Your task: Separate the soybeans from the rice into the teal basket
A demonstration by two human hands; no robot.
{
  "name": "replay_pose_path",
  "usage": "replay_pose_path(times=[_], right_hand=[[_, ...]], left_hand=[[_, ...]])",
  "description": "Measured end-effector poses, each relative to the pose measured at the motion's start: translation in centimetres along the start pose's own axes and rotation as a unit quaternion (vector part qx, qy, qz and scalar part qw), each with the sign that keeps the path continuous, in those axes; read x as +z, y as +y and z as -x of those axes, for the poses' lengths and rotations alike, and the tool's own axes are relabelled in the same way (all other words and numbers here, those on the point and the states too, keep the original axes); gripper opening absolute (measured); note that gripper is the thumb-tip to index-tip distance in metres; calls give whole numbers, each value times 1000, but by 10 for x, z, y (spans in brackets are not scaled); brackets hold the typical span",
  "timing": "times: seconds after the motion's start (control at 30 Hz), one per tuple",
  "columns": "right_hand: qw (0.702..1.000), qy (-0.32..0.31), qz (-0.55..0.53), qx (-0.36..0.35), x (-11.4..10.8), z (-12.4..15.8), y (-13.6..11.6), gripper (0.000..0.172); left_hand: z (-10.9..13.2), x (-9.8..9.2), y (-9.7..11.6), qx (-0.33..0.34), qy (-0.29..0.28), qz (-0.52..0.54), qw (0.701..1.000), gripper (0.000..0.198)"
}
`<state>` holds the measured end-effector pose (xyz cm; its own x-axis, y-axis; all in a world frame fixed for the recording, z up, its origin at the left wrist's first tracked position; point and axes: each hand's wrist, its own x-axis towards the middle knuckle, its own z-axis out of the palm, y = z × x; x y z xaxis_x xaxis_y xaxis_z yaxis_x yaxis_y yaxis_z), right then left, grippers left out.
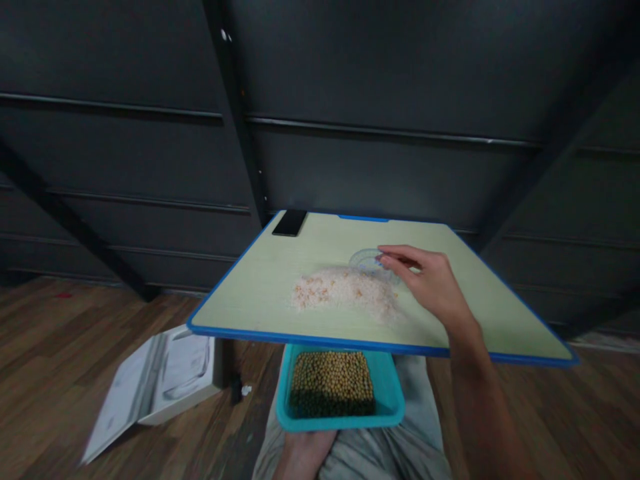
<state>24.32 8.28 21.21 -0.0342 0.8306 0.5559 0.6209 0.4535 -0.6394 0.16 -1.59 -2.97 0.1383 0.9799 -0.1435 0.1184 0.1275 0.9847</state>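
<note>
My right hand (419, 272) reaches over the board, thumb and fingers pinched at the right rim of a small clear dish (364, 256). The dish stands just behind a spread heap of white rice-like grains (345, 288) with orange-yellow bits mixed in. In front of the board, a turquoise plastic tray (390, 393) above my lap holds many round tan beans or peas (333, 380). What looks like my left hand (306, 448) is under the tray's near edge; its fingers are hidden.
The pale board (240, 293) has a blue edge. A black phone (290, 223) lies at its far left corner. Behind stands a dark panelled wall (370, 67). An open white box (185, 367) sits on the wooden floor (45, 373) at left, near a small black object (236, 388).
</note>
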Motion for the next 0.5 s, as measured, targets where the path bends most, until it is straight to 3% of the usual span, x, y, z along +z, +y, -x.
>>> replay_pose_path(times=[0.13,0.23,0.27,0.4,0.5], right_hand=[[996,-84,-23,23,-13,-48,46,22],[988,-132,-55,63,-6,-74,79,15],[986,-137,-60,69,-3,-80,88,12],[980,-161,-83,88,9,-86,102,10],[970,-193,-105,102,13,-83,99,14]], left_hand=[[1,-1,11,1,-27,-24,999,44],[-1,-4,-3,-15,-39,-71,997,40],[-3,-6,-12,-13,-17,-82,996,41],[-6,-12,-43,-34,-22,-97,994,41],[-6,-13,-50,-16,-30,-84,996,41]])
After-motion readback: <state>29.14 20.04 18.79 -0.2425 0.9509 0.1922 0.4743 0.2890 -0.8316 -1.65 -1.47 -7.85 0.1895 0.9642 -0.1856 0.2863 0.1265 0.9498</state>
